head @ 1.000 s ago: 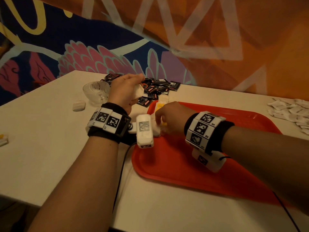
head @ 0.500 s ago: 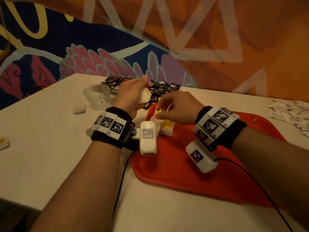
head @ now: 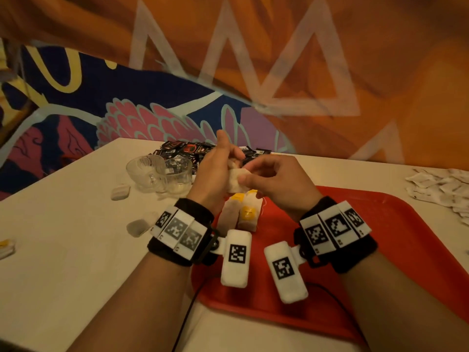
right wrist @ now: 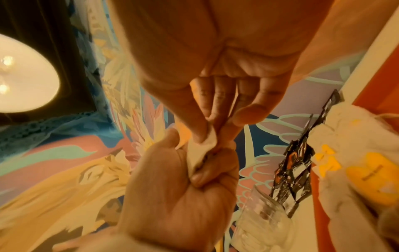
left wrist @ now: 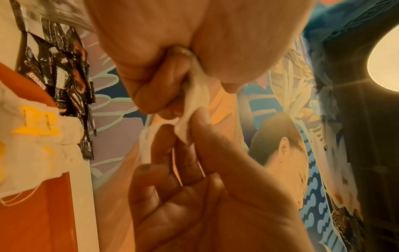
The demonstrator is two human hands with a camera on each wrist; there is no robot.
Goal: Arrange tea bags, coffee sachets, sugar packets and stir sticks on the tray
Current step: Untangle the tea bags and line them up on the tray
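White table (head: pixel 76 250), both hands on tea bag (head: pixel 237 180) above tray's (head: pixel 406 250) far-left edge.

A café or eatery is suggested: a bold painted mural (head: pixel 157 118) is seen behind a white table (head: pixel 63 250), a red serving tray (head: pixel 406 250), heaped coffee sachets (head: pixel 185 151)

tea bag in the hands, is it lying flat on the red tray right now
No, the tea bag is held up above the tray, pinched between the left hand and the right hand.
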